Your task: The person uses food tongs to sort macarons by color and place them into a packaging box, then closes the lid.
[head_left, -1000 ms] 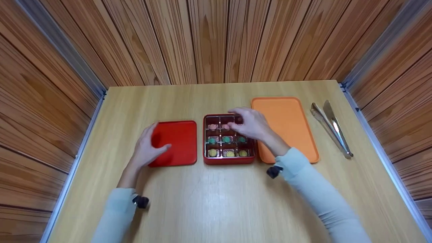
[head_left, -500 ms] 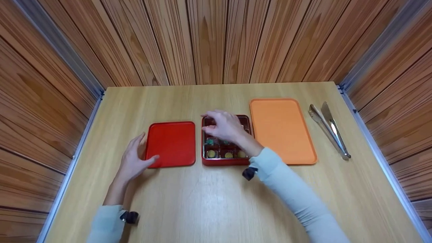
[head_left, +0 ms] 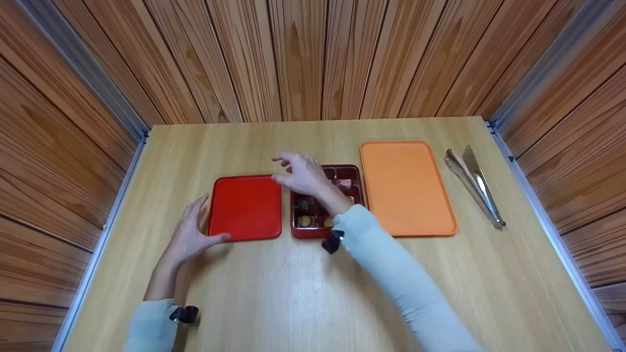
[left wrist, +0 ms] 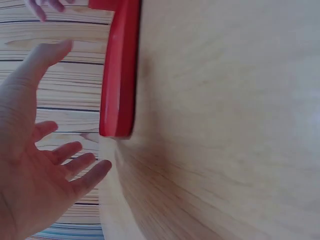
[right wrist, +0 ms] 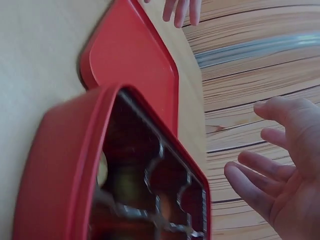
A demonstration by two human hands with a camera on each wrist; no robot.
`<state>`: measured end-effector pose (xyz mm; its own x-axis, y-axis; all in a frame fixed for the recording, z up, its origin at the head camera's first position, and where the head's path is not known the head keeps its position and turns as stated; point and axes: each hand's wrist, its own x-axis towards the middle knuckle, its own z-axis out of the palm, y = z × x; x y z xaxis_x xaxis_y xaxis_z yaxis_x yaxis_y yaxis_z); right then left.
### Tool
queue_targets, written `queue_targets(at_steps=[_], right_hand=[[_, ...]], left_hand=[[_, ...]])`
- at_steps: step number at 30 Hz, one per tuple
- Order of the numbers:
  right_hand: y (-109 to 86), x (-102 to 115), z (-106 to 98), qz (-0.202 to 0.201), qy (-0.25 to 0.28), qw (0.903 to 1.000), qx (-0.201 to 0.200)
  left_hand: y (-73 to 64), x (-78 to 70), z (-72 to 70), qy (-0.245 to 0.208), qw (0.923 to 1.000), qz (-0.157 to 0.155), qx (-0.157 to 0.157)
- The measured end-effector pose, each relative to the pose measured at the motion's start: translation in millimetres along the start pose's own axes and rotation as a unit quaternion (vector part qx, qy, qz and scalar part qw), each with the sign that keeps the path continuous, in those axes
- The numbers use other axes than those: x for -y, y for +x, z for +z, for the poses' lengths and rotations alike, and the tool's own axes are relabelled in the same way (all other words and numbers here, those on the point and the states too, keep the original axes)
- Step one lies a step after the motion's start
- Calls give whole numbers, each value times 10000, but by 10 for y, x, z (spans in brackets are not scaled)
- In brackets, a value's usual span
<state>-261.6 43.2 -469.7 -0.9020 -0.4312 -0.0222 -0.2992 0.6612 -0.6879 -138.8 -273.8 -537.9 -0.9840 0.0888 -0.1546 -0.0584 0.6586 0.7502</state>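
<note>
A square red lid (head_left: 247, 208) lies flat on the table at the left. My left hand (head_left: 188, 237) hovers at its left edge, thumb and fingers spread; in the left wrist view those fingers appear apart from the lid's edge (left wrist: 120, 75). To the right of the lid stands a red box (head_left: 305, 233) with a dark divided insert, holding yellow, green and pink pieces in its compartments. Over the box's far left part reaches my right hand (head_left: 303, 173), fingers relaxed and holding nothing. It hides several compartments. The box's wall (right wrist: 55, 160) fills the right wrist view's lower left.
An orange tray (head_left: 408, 190) lies just right of the box. Beyond it are metal tongs (head_left: 472, 188) and a serrated metal utensil (head_left: 481, 181), side by side. Wooden walls (head_left: 303, 58) enclose the table (head_left: 274, 293) at the back and sides.
My right hand has swept leftward across the box, from its far right part toward the lid. My left hand has drawn back slightly left and toward me from over the lid.
</note>
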Motion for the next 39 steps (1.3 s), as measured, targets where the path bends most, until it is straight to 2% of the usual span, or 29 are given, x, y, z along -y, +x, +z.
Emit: queue_targets(at_steps=[4,8,13,15,20,22,25,32,39], right_hand=[[86,27,131,165,556,9983,6],[149,72,277,287,1174,9926,144],[247,73,461,360,1461,9883,232],[375,-85,605,349,1393,9896,120],[588,-294,860,639,1199,9907,-1],[577,-231,870,805,1180,9897,79],[610,-257,959,905,1125,9895,100],[449,-47,957,1323,876,9866,370],[326,129,959,1522,535,9848,646]], left_hand=[[-6,-38,-15,-81,9998,-81,136],[-6,-47,-14,-332,9990,-165,249],[-11,-38,14,-680,9971,-183,303],[-11,-40,27,-748,9967,-136,277],[-17,-30,51,-828,9963,-55,222],[-22,-15,59,-817,9964,-44,213],[-24,7,75,-763,9969,-20,194],[-27,24,118,-638,9977,-83,193],[-16,43,116,-537,9982,-146,201]])
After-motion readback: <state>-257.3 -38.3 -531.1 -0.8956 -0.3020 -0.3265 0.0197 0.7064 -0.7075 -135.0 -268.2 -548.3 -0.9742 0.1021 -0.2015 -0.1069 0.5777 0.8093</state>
